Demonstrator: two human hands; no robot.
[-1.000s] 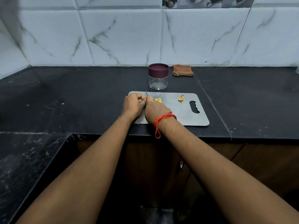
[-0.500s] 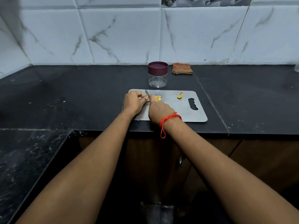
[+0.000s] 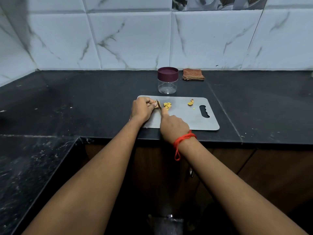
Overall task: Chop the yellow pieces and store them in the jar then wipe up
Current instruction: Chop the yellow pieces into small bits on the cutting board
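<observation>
left hand (image 3: 142,109) pinching uncut piece (image 3: 155,107), right hand (image 3: 173,126) apparently gripping knife (image 3: 158,104), yellow pieces (image 3: 167,105) beside

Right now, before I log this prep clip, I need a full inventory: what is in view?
cutting board: one, grey, on the counter near its front edge
chopped pile: one, yellow, mid-board
second cluster: one, yellow, beside the board's handle slot
uncut piece: one, tan-yellow, at the board's left end
knife: one, thin blade, against the uncut piece
jar: one, clear, maroon lid on, behind the board
cloth: one, brown checked, folded, right of the jar
counter: one, black
tiled wall: white, marbled
red thread: one, on the right wrist
left hand: holds the uncut piece
right hand: grips the knife
</observation>
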